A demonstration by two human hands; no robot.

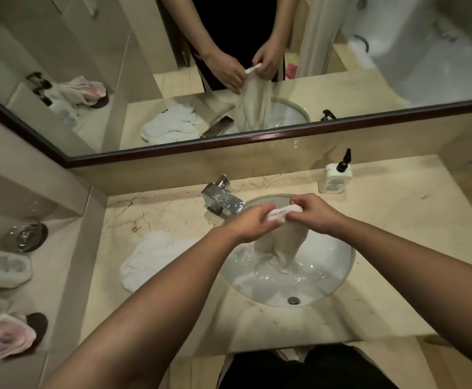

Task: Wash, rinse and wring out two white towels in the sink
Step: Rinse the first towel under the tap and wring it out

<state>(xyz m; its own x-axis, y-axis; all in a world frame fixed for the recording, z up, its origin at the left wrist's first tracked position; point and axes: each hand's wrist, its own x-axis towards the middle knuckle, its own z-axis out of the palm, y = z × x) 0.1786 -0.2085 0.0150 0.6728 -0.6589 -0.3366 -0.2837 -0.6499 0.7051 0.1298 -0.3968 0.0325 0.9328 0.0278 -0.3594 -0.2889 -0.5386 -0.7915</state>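
Observation:
A wet white towel hangs from both my hands over the round white sink, its lower end trailing in the water. My left hand grips the bunched top edge on the left. My right hand pinches the same edge on the right, close beside the left. A second white towel lies crumpled on the marble counter, left of the basin. The chrome tap stands behind the sink at its left rim.
A white pump bottle stands at the counter's back right. On a lower ledge to the left sit a glass dish, a folded white cloth and a pink cloth. A wide mirror covers the wall behind.

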